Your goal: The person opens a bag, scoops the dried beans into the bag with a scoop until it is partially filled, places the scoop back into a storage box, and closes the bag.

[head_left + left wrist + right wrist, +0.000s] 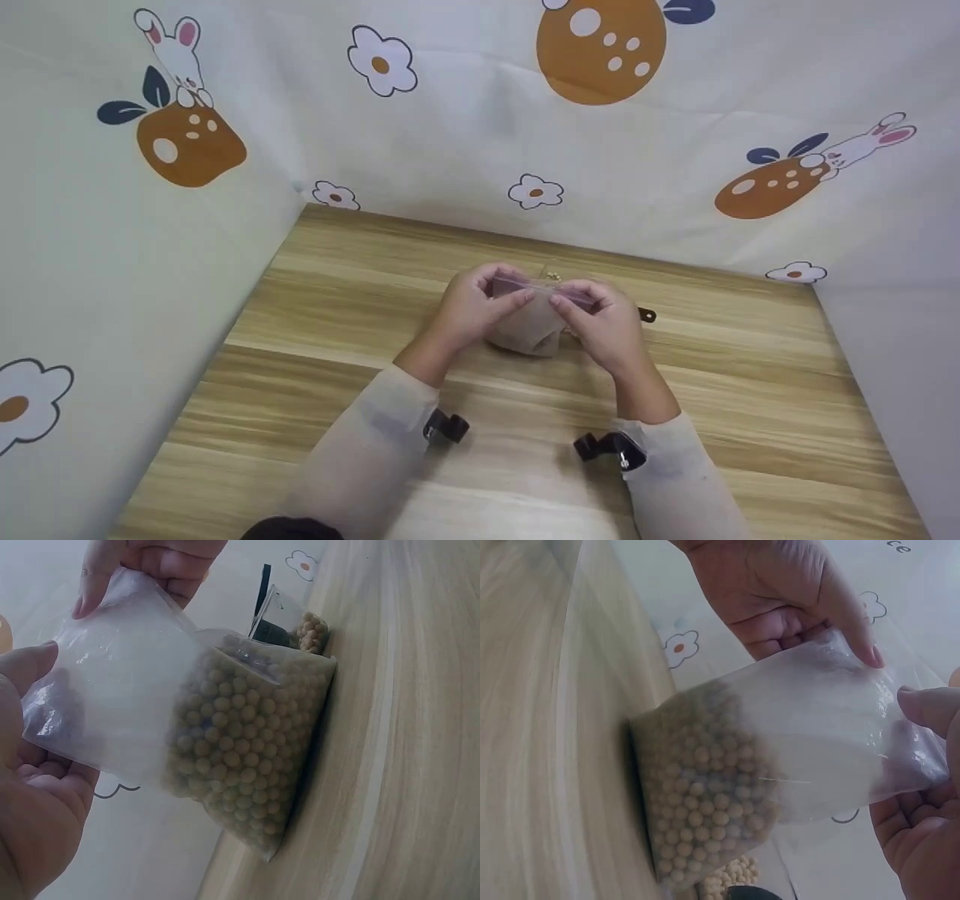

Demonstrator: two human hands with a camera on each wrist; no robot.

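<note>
A clear plastic bag (225,735) stands on the table, its lower part full of round beige beans (697,795). The upper part of the bag is bare, cloudy film. My left hand (480,300) pinches one side of its top edge, thumb on the near face and fingers behind. On the other side, my right hand (604,319) pinches the same edge in the same way. Both thumbs are close together near the middle of the edge. In the head view the hands hide much of the bag.
Behind the bag is a smaller clear container (281,611) with more beans (312,633) and a dark object (270,633) in it. A black handle end with a hole (647,315) sticks out beyond my right hand. Patterned cloth walls (465,142) border the wooden table (300,390).
</note>
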